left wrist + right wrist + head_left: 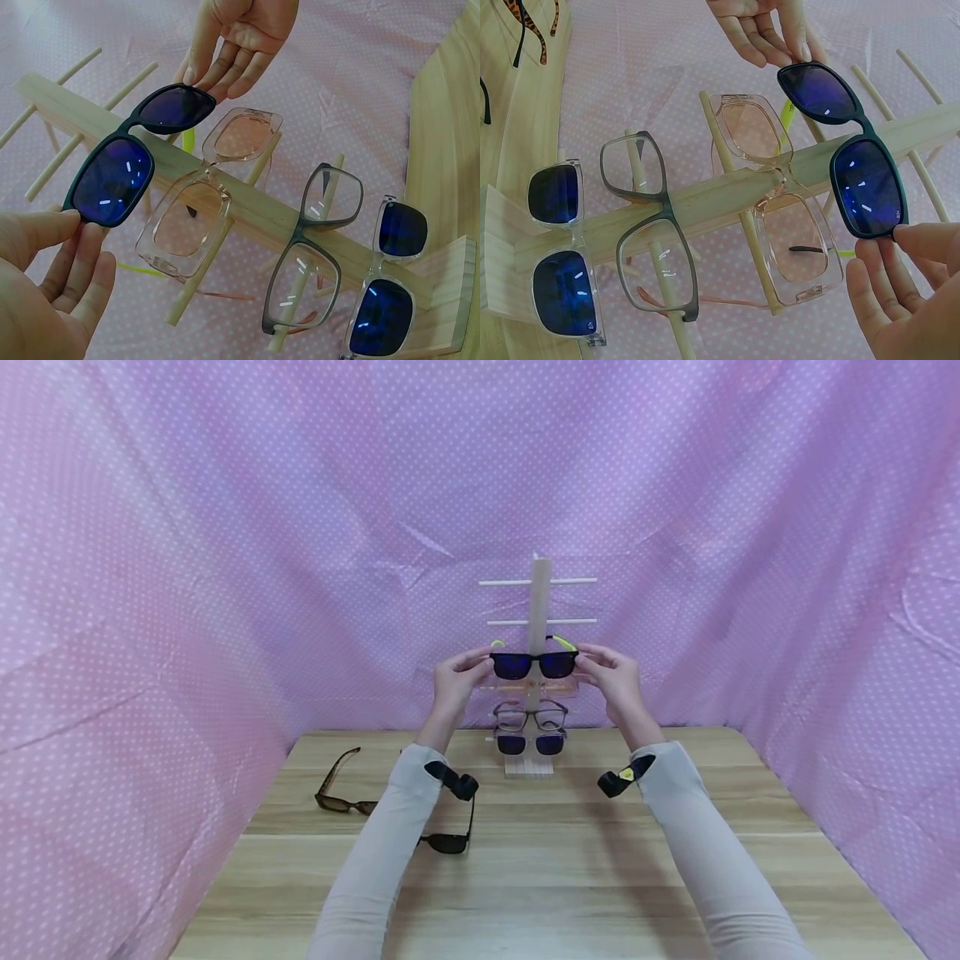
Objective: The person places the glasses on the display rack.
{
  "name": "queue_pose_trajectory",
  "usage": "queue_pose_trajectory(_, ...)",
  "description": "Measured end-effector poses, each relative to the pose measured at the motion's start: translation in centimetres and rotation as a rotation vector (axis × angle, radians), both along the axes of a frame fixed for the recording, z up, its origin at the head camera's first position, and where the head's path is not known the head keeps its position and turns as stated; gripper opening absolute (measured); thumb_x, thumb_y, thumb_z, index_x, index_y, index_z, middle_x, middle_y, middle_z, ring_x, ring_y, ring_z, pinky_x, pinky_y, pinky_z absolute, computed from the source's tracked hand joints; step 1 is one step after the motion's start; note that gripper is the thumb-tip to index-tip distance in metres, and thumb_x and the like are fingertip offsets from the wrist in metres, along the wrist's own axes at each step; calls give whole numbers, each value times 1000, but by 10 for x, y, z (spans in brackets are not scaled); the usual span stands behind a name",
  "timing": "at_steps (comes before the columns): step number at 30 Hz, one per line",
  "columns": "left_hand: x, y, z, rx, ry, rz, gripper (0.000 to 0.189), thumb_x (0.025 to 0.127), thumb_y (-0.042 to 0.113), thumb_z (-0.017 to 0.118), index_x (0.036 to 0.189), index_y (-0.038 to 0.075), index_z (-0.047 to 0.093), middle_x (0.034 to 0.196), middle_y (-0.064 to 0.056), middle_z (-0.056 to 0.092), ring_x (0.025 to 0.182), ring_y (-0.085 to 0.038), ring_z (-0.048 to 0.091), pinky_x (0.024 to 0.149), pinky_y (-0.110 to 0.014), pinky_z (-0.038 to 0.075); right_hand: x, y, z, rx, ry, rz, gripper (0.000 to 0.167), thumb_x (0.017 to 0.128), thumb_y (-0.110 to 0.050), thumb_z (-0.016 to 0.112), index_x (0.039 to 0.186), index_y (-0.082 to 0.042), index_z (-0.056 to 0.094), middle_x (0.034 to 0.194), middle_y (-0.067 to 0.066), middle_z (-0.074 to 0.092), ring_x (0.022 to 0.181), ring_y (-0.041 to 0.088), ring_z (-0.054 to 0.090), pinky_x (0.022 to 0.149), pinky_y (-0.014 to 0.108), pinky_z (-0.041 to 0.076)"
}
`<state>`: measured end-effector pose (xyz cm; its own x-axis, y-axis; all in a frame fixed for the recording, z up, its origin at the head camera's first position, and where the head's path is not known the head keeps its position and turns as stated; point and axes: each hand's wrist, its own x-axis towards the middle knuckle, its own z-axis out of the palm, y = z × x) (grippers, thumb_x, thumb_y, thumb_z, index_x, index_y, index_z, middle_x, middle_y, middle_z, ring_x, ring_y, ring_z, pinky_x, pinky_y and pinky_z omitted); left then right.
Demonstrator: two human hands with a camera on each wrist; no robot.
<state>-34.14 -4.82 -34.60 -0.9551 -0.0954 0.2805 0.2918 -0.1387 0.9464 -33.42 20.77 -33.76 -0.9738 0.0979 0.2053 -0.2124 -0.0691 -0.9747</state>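
Note:
Black sunglasses (pixel 557 665) with dark blue lenses and yellow-green temples are held by both hands at the wooden eyewear stand (pixel 538 602). My left hand (pixel 456 683) pinches the frame's left outer corner between thumb and fingers. At the opposite corner my right hand (pixel 617 680) pinches it the same way. In the left wrist view, pink clear-framed glasses (pixel 184 229) sit on the rod just below. Under those come grey-framed clear glasses (pixel 304 281), then clear-framed sunglasses with blue lenses (pixel 382 316) nearest the base.
Tortoiseshell sunglasses (pixel 335 803) lie on the wooden table (pixel 570 893) at left. Black sunglasses (pixel 447 843) lie partly hidden behind the left sleeve. Two bare rods (pixel 573 581) cross the stand's upper part. A pink dotted cloth (pixel 450 460) hangs behind and at the sides.

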Motion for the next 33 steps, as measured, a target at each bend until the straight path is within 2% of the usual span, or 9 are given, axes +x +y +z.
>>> queue_pose_trajectory(4, -2, 1, 2, 0, -5, 0, 25, 90, -1, 74, 115, -4, 74, 83, 5, 73, 74, -7, 70, 93, -44, 61, 1, 0, 2, -7, 0, -1, 43, 97, -5, 68, 136, 9, 57, 81, -12, 73, 77, 4, 73, 78, 19, 61)
queue_pose_trajectory(11, -4, 5, 4, 0, -1, 3, 26, 90, -4, 73, 116, -7, 73, 77, 8, 71, 70, -4, 69, 78, -25, 63, -2, 0, 3, -47, -7, -18, 44, 96, -3, 68, 136, 11, 57, 78, -11, 73, 71, 4, 73, 75, 19, 62)
queue_pose_trajectory(16, -4, 5, 4, -12, -5, 2, 26, 90, -4, 73, 115, -6, 73, 79, 6, 72, 70, -6, 69, 84, -33, 64, -2, 0, 2, -45, -13, -32, 42, 96, -2, 69, 135, 11, 58, 77, -11, 73, 70, 4, 73, 76, 20, 62)
queue_pose_trajectory(19, -4, 4, 2, -25, -16, 6, 26, 90, -4, 73, 116, -5, 73, 83, 1, 74, 72, -7, 69, 87, -38, 63, -2, 0, 2, -39, -21, -31, 43, 96, -3, 69, 135, 11, 58, 77, -12, 74, 71, 5, 73, 77, 21, 62)
queue_pose_trajectory(25, -5, 2, 2, -48, -29, -3, 29, 90, -3, 74, 118, -2, 73, 91, -6, 76, 74, -7, 69, 85, -33, 64, -1, 0, 2, -13, -27, -34, 43, 97, -5, 69, 135, 10, 58, 77, -14, 74, 71, 3, 73, 77, 21, 62)
queue_pose_trajectory(29, -7, 0, 1, -67, -33, -16, 30, 90, -2, 74, 120, 1, 73, 92, -6, 76, 75, -7, 69, 84, -30, 63, -1, 0, 2, -8, -35, -36, 42, 97, -6, 69, 135, 8, 59, 77, -15, 74, 72, 3, 73, 76, 21, 62)
queue_pose_trajectory(33, -7, -1, 1, -74, -42, -22, 31, 91, 0, 74, 121, 3, 73, 92, -4, 75, 76, -8, 69, 87, -33, 63, -2, 0, 2, -12, -41, -28, 42, 97, -5, 68, 136, 8, 58, 78, -14, 75, 74, 4, 74, 78, 22, 62)
